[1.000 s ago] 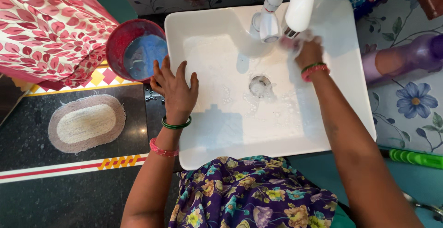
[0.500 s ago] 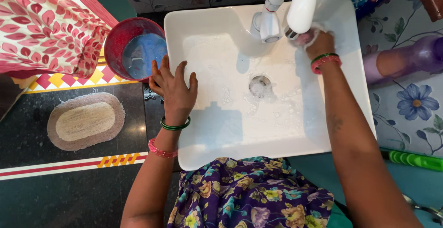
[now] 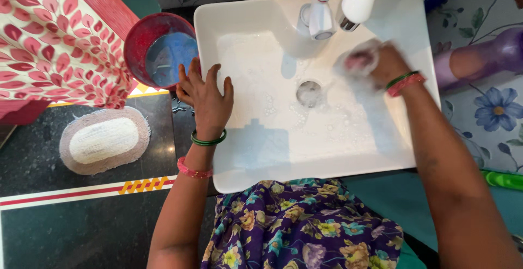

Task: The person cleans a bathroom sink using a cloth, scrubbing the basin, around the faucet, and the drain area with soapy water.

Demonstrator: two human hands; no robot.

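A white rectangular washbasin fills the middle of the view, wet and speckled with foam around its drain. My left hand lies flat on the basin's left rim with fingers spread, holding nothing. My right hand is inside the basin to the right of the drain, gripping a soapy pink scrubber pressed against the basin surface. The hand and scrubber are blurred. A white tap stands at the back edge above them.
A red bucket with bluish water sits left of the basin. An oval mat lies on the dark floor. A purple bottle and a green handle rest on the flowered counter at right.
My right hand has come down from under the tap spout with the scrubber into the basin, right of the drain. My left hand has stayed on the rim.
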